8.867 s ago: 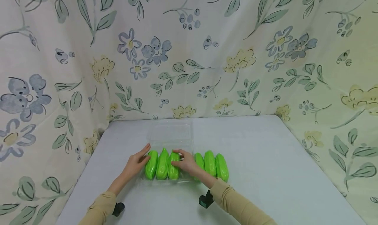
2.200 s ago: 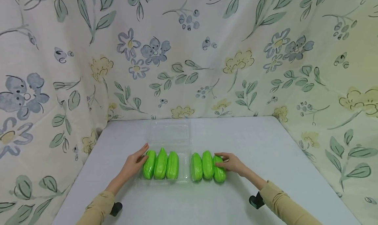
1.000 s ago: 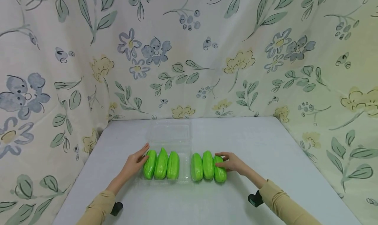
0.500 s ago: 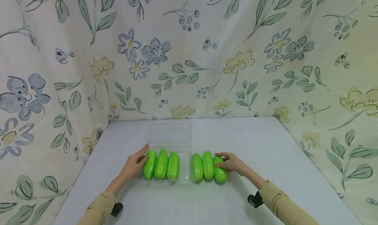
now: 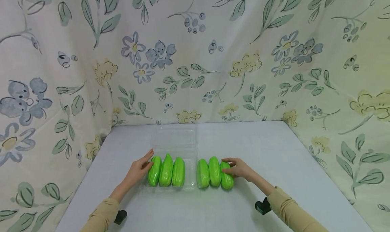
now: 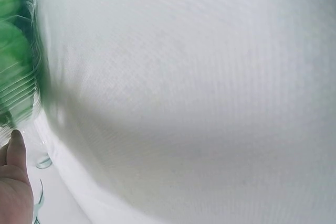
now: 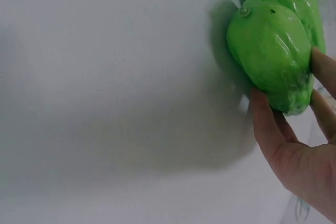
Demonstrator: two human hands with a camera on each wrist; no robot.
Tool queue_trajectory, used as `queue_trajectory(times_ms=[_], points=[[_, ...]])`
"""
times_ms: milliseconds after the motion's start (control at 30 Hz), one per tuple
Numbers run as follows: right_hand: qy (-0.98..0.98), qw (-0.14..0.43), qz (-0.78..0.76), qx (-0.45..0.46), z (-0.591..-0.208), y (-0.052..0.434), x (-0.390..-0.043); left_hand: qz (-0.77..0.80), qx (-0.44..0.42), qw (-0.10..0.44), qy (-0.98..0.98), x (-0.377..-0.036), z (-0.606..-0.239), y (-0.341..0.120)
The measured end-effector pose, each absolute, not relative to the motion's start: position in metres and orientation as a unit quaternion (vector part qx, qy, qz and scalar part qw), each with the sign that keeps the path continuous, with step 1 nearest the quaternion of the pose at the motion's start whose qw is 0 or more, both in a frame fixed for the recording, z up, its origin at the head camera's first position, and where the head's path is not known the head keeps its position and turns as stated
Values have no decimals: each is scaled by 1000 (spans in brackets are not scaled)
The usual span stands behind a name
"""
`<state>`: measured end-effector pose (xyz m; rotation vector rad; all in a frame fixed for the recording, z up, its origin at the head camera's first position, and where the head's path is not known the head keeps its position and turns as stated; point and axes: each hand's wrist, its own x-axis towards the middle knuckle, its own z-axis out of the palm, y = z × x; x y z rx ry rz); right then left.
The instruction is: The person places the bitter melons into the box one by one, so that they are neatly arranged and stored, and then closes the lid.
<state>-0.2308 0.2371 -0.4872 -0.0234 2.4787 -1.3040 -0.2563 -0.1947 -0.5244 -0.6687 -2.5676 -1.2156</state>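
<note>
My right hand grips the rightmost green gourd of a loose row of three lying on the tabletop; the wrist view shows my thumb under its end and my fingers curled over the top. This gourd touches the middle gourd, which in turn touches the third gourd, just beside the right rim of the clear plastic tray.

To the right of my hand the tabletop runs bare to its right edge and to the near edge — broad open room on that side. Behind the rows, bare surface reaches the flowered cloth that walls in the back and both sides.

The tray holds three more green gourds packed side by side against its left wall, with an unfilled strip along its right wall. Its clear lid lies open and flat behind it, toward the cloth.

My left hand rests against the tray's left side, fingers straight and relaxed, grasping nothing; the left wrist view shows only a fingertip beside the ribbed tray wall.

Compared with half a second ago — and with a second ago — neither hand nor any gourd has shifted.
</note>
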Motion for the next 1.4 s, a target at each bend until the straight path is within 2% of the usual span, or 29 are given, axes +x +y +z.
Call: queue_trajectory(times_ms=[633, 1067, 1400], points=[[869, 171, -465, -12, -482, 245, -236, -411, -230, 114, -875, -255, -522, -194], [859, 157, -487, -27, -471, 254, -253, -412, -222, 107, -878, -255, -522, -194], [856, 140, -498, -2, -469, 262, -267, -412, -219, 101, -878, -255, -523, -193]])
